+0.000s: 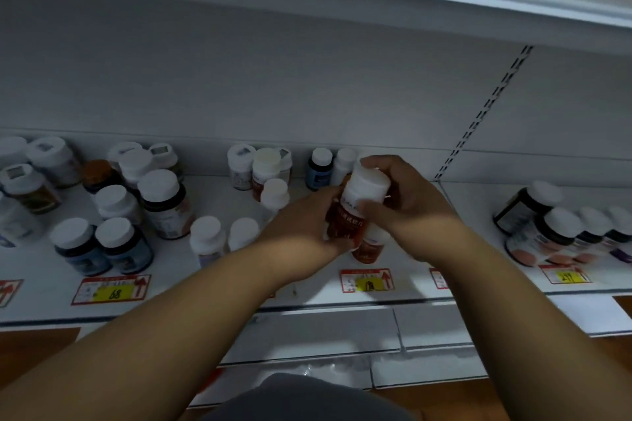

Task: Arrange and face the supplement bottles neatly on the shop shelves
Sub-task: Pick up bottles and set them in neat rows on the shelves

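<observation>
I hold a red-labelled bottle with a white cap (355, 205) above the middle of the white shelf (307, 287). My left hand (307, 229) grips its lower body from the left. My right hand (403, 195) curls round its cap and right side. A second red bottle (371, 251) stands on the shelf just below the held one, partly hidden by my hands. Behind them stand a blue bottle (319, 169) and a white one (343, 162).
Several white-capped bottles crowd the left of the shelf (113, 205); two blue ones (102, 248) stand at its front. More bottles (561, 232) sit in the right bay past the slotted upright (478, 120). Price tags (111, 289) line the shelf edge. Another shelf hangs overhead.
</observation>
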